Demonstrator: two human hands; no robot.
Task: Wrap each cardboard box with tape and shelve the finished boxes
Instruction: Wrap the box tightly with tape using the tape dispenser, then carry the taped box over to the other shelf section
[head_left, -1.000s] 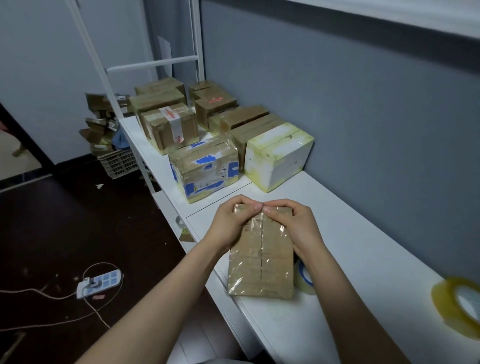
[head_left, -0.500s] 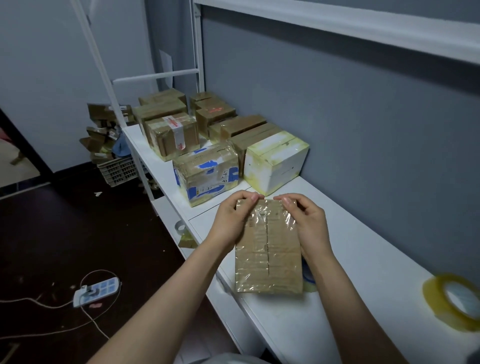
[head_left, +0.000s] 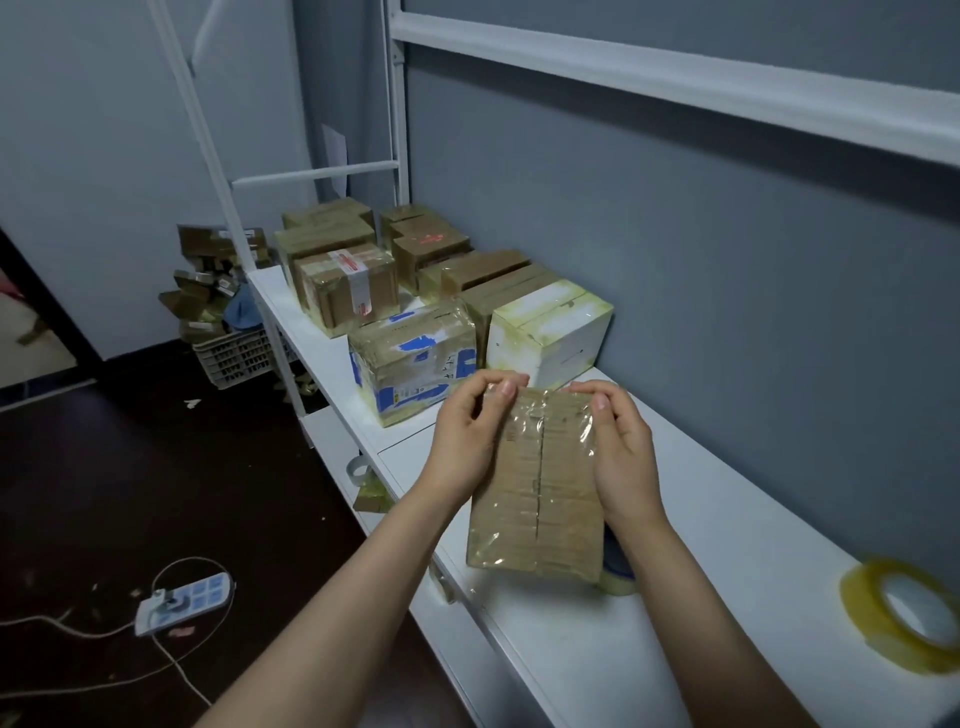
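You hold the taped cardboard box (head_left: 540, 483) at frame centre, over the white shelf (head_left: 727, 545), with its long axis running bottom to top. The basket (head_left: 234, 358) at left holds cardboard pieces. Your left hand (head_left: 467, 441) and right hand (head_left: 623, 457) pinch its upper corners, thumbs in front, fingers curled behind.

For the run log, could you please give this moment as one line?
left hand, right hand: grip tape-wrapped cardboard box | yellowish tape roll: on white shelf
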